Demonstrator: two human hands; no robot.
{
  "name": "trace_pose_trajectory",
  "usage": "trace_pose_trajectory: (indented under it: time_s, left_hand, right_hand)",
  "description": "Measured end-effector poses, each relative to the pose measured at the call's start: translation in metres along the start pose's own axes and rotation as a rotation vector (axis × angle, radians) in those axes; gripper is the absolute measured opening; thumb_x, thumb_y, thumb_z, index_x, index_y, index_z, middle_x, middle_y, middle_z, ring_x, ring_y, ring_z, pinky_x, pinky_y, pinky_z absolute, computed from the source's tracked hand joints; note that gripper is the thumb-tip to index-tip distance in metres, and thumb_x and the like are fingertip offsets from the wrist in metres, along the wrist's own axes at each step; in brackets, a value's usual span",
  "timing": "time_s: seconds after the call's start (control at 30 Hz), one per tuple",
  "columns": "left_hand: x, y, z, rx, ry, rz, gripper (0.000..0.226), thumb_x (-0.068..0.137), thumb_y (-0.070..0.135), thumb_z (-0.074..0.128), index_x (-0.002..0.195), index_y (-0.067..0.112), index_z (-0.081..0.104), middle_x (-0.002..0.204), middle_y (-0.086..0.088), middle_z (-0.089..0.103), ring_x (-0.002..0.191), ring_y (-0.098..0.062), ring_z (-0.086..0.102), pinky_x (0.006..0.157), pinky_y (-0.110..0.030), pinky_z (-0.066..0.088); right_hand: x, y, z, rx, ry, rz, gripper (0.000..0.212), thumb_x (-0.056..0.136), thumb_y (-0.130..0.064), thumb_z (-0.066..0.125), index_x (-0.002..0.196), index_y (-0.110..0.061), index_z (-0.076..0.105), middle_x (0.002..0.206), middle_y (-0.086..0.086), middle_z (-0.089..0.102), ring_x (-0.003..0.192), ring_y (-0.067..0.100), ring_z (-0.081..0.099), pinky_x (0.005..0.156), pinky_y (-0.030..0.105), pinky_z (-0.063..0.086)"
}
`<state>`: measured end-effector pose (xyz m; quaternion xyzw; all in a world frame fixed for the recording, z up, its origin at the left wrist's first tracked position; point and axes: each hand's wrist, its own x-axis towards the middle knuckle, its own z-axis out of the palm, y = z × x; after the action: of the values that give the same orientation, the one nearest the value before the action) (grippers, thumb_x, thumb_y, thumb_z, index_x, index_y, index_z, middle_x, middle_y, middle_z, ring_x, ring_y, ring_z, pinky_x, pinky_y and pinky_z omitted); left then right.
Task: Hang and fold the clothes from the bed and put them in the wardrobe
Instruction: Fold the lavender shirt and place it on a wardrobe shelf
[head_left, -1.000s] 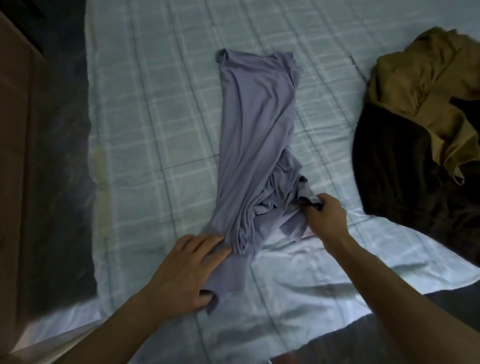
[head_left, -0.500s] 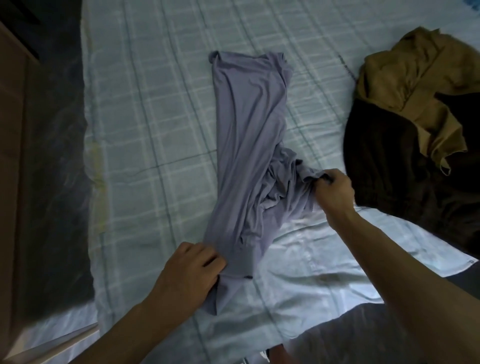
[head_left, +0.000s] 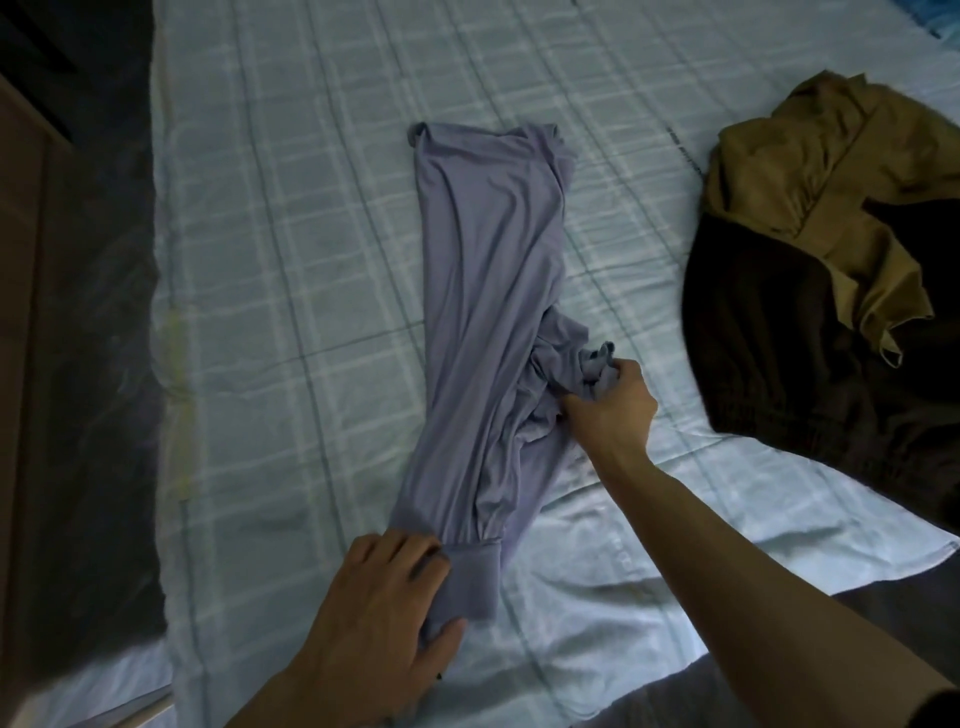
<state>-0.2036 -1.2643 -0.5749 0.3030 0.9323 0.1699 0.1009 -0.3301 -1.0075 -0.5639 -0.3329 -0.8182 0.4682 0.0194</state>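
A lavender-grey long-sleeved top lies lengthwise on the bed, folded into a narrow strip with its far end away from me. My left hand holds the near hem, its thumb tucked under the ribbed band and its fingers on top. My right hand grips a bunched fold of the same top at its right side, roughly halfway along. The bunched cloth sticks up above my fingers.
A mustard-brown garment lies over a dark brown one at the right of the bed. The pale checked sheet ends at the left, where a dark floor and brown furniture lie.
My right hand has pulled the bunched fold up and back over the top. My left hand went from pressing flat to holding the hem.
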Motion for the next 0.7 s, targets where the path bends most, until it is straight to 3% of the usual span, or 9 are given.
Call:
trace_pose_trajectory:
  time_s: [0.07, 0.13, 0.2, 0.3, 0.37, 0.47, 0.57, 0.7]
  left_hand:
    - [0.0, -0.001, -0.001, 0.005, -0.014, 0.007, 0.042, 0.076, 0.057, 0.065, 0.1, 0.023, 0.067, 0.108, 0.004, 0.06, 0.093, -0.018, 0.06, 0.077, -0.038, 0.05]
    - [0.0, -0.003, -0.001, 0.002, -0.023, 0.002, 0.045, 0.074, 0.058, 0.066, 0.1, 0.022, 0.067, 0.108, 0.004, 0.061, 0.094, -0.02, 0.061, 0.077, -0.038, 0.05]
    - [0.001, -0.002, -0.001, 0.009, -0.038, 0.002, 0.05, 0.069, 0.061, 0.067, 0.1, 0.021, 0.067, 0.108, 0.003, 0.061, 0.093, -0.021, 0.061, 0.076, -0.04, 0.05]
    - [0.001, -0.003, -0.001, 0.004, -0.053, 0.005, 0.059, 0.061, 0.067, 0.068, 0.098, 0.021, 0.066, 0.106, 0.003, 0.06, 0.092, -0.022, 0.061, 0.074, -0.041, 0.051]
    - [-0.001, -0.004, -0.002, 0.016, -0.078, 0.002, 0.067, 0.057, 0.073, 0.065, 0.1, 0.022, 0.065, 0.109, 0.004, 0.059, 0.094, -0.021, 0.06, 0.076, -0.04, 0.051]
    - [-0.004, -0.008, -0.003, 0.016, -0.1, 0.016, 0.078, 0.053, 0.079, 0.063, 0.108, 0.024, 0.063, 0.117, 0.007, 0.056, 0.101, -0.019, 0.058, 0.081, -0.038, 0.049]
    - [-0.008, -0.014, -0.003, 0.019, -0.104, 0.073, 0.089, 0.05, 0.081, 0.062, 0.117, 0.024, 0.059, 0.122, 0.008, 0.053, 0.105, -0.016, 0.054, 0.086, -0.034, 0.041]
    - [-0.017, -0.025, -0.003, 0.043, -0.195, 0.14, 0.097, 0.05, 0.072, 0.06, 0.133, 0.022, 0.05, 0.135, 0.004, 0.05, 0.116, -0.017, 0.052, 0.095, -0.034, 0.046]
  right_hand:
    - [-0.005, -0.007, 0.002, 0.067, 0.065, -0.134, 0.04, 0.079, -0.002, 0.072, 0.115, -0.005, 0.057, 0.082, -0.012, 0.056, 0.075, -0.002, 0.06, 0.054, 0.002, 0.042]
    - [-0.012, -0.023, 0.008, 0.137, 0.031, -0.34, 0.043, 0.08, 0.0, 0.071, 0.12, -0.008, 0.058, 0.089, -0.011, 0.062, 0.078, -0.012, 0.059, 0.066, 0.001, 0.043]
    - [-0.02, -0.038, 0.018, 0.145, -0.204, -0.549, 0.063, 0.081, -0.004, 0.075, 0.138, -0.016, 0.05, 0.115, -0.006, 0.064, 0.096, -0.011, 0.059, 0.085, 0.006, 0.045]
    - [-0.027, -0.041, 0.034, -0.101, -0.586, -0.798, 0.081, 0.086, -0.02, 0.074, 0.153, -0.013, 0.028, 0.151, -0.001, 0.039, 0.136, 0.008, 0.039, 0.113, 0.019, 0.03]
    - [-0.033, -0.031, 0.037, -0.314, -0.648, -0.824, 0.074, 0.093, -0.035, 0.064, 0.153, -0.013, 0.029, 0.157, 0.009, 0.032, 0.145, 0.022, 0.028, 0.119, 0.031, 0.023]
    - [-0.038, -0.008, 0.038, -0.604, -0.637, -0.874, 0.069, 0.093, -0.046, 0.053, 0.15, -0.01, 0.037, 0.157, 0.018, 0.031, 0.146, 0.037, 0.024, 0.117, 0.049, 0.027]
    - [-0.04, 0.005, 0.039, -0.851, -0.693, -0.86, 0.076, 0.094, -0.049, 0.056, 0.155, -0.019, 0.023, 0.165, 0.012, 0.008, 0.152, 0.032, 0.002, 0.12, 0.05, 0.019]
    - [-0.057, 0.012, 0.033, -0.871, -0.67, -0.883, 0.078, 0.093, -0.048, 0.055, 0.156, -0.021, 0.019, 0.165, 0.009, 0.0, 0.152, 0.03, -0.007, 0.121, 0.053, 0.009]
